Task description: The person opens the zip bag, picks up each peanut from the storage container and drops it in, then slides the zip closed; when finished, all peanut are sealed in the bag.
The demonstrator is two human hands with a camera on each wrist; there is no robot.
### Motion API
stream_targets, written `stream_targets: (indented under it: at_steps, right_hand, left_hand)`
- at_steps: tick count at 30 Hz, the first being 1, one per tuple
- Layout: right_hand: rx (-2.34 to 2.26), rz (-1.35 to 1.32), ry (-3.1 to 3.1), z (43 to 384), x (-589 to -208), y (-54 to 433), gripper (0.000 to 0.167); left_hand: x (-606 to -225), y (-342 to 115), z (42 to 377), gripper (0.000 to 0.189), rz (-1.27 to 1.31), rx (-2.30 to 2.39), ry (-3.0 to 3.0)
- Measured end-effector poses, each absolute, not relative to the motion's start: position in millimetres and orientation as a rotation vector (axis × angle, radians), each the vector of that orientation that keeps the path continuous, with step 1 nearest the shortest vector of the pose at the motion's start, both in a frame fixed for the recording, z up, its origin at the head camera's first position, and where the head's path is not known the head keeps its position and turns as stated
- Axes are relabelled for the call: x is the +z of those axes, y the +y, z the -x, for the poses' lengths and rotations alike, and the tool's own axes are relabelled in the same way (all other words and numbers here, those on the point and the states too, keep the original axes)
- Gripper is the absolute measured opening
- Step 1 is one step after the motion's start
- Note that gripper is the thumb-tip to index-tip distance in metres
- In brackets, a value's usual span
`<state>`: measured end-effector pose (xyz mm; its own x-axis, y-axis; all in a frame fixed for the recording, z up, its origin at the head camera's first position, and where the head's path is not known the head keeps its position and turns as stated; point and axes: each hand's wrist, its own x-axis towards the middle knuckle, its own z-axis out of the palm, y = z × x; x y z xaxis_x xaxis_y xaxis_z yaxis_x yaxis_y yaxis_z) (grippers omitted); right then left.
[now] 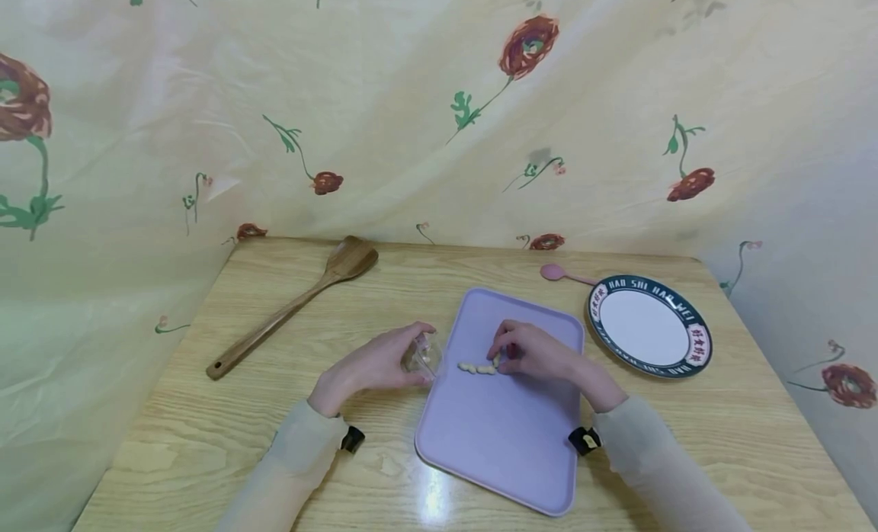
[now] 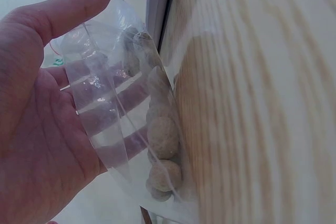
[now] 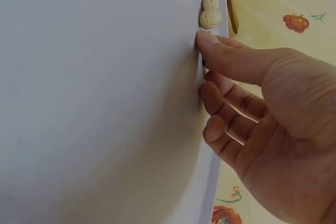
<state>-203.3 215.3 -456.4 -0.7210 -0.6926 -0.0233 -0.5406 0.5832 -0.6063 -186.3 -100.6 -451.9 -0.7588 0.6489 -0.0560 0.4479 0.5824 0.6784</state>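
Here we are at the wooden table, and both hands are busy around the lilac tray at the centre. On the left, the left hand has its thumb and fingers curved round a clear bag, a fairly wide hold, right at the tray's left edge. The left wrist view looks through the film: peanuts are bunched along the lower side of the bag, down by the wood, with fingers showing behind the plastic. Across to the right, the right hand reaches in over the tray from the right, its grip narrow, thumb and forefinger pinching one small peanut just above the surface; from the right wrist, the thumb covers most of that pinch. Just left of those fingertips, a short row of shelled-looking pods, pale and knobbly, lies on the tray, running toward its left edge. Now round the outside: a wooden spatula slants on the far left, its blade at the far end; a dark-rimmed plate sits just right of the tray, and a pink spoon lies beyond, its handle running to the plate's rim. Flowered cloth hangs behind everything.
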Motion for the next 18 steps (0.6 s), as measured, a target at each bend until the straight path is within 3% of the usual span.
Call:
stream_targets:
  at_steps: [18]
  right_hand:
    - [-0.884, 1.026, 2.612, 203.0, -449.5, 216.7, 0.018]
  left_hand:
    - [-450.8, -100.4, 184.4, 0.073, -0.883, 0.962, 2.518]
